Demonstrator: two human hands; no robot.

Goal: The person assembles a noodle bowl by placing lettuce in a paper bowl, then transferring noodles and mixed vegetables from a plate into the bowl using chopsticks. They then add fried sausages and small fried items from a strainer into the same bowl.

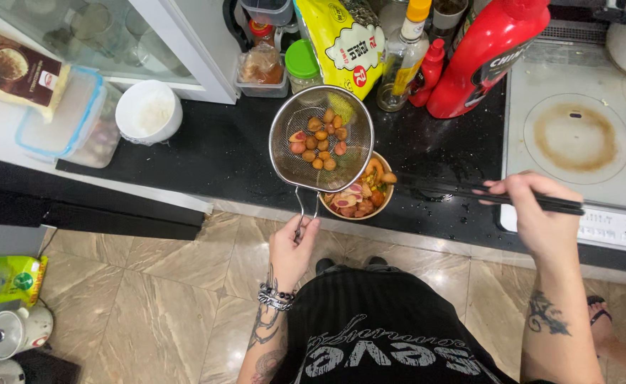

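My left hand [292, 249] grips the wire handle of a metal mesh strainer [320, 139], held over the black counter with several small brown and reddish food pieces in it. Partly under the strainer sits a small tan bowl [382, 203] holding more pieces of food. My right hand [540, 213] holds long black chopsticks [469, 190]; their tips reach left to a piece at the bowl's right rim.
A white induction cooktop [576, 135] with a brown stain lies at the right. A red sauce bottle [487, 57], smaller bottles, a yellow bag [341, 39], a green-lidded jar [302, 64], a white bowl [148, 110] and plastic containers [64, 117] line the counter's back. Tiled floor lies below.
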